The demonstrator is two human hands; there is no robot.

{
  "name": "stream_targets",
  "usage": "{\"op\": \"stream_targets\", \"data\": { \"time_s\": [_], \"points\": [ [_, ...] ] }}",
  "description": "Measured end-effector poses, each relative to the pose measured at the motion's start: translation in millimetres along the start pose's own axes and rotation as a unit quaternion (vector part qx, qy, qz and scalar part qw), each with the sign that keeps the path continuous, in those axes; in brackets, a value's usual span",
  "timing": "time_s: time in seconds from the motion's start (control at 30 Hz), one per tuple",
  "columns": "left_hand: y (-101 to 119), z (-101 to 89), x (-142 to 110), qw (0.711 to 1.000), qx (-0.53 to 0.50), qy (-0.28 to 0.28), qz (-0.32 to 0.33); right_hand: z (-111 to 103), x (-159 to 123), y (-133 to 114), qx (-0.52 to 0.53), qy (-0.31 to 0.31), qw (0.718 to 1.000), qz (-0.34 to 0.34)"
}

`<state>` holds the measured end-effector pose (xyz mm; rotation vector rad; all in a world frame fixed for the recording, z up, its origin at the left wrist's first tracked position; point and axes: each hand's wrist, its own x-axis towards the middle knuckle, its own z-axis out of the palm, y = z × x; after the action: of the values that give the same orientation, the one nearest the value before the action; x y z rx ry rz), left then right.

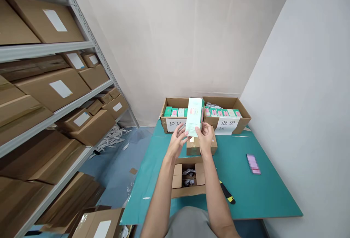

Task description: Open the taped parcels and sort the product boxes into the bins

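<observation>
Holding the pale green box [194, 115] in both hands' grip, left [179, 139] and right [205, 136], above the counter [235, 179]. Behind, cartons labelled 换货区 [175, 124] and 退货区 [226, 125] contain small boxes; the open carton [188, 193] below contains crumpled paper.

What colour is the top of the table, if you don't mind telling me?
The table top is green with a teal tint, clearest in the head view.

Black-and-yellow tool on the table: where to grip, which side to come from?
I'd pinch the black-and-yellow tool across its narrow width near the yellow-marked end, from above and its right. It's slim and lies flat, slanted on the table; the right forearm crowds its other end.
</observation>
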<state>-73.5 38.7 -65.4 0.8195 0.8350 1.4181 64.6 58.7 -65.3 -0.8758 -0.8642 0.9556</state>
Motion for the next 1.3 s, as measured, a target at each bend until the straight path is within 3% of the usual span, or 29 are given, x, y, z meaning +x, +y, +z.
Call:
{"op": "stream_targets", "data": {
  "time_s": [0.13, 0.3, 0.57, 0.73, 0.87, 1.03, 1.13, 1.3],
  "points": [
    [-4.7, -5.4, 2.6, 0.998, -0.062, -0.008, -0.031, -1.9, 0.0, 1.9, 0.058, -0.021, 0.997, 0.039],
    [-11.3, -4.8, 3.0, 0.997, -0.072, 0.017, 0.000, 0.0, 1.8, 1.6, 0.048, -0.053, 0.997, 0.039],
    [-14.3, -3.3, 8.9, 0.985, 0.036, 0.131, 0.106, 7.6, -1.4, -1.5, -0.075, -0.048, 0.993, -0.079],
    [-10.9, 6.4, 1.6, 0.972, 0.097, 0.143, 0.162, 19.5, -11.0, -7.8, -0.107, -0.063, 0.989, -0.079],
    [-2.3, 8.7, -5.0, 0.985, 0.083, 0.081, 0.129, 16.8, -7.0, -8.8, -0.095, -0.022, 0.993, -0.060],
    [1.2, 2.0, -3.3, 0.999, -0.035, 0.011, 0.008, 5.4, -0.9, -1.6, 0.004, -0.024, 1.000, 0.006],
    [-6.2, 1.7, -1.0, 0.996, -0.085, 0.001, -0.037, 3.6, -2.7, 3.0, 0.050, -0.038, 0.997, 0.043],
    [-16.0, 5.2, -0.7, 0.996, -0.082, 0.033, -0.017, 0.7, -1.7, 0.9, 0.043, -0.068, 0.995, 0.058]
  ]
}}
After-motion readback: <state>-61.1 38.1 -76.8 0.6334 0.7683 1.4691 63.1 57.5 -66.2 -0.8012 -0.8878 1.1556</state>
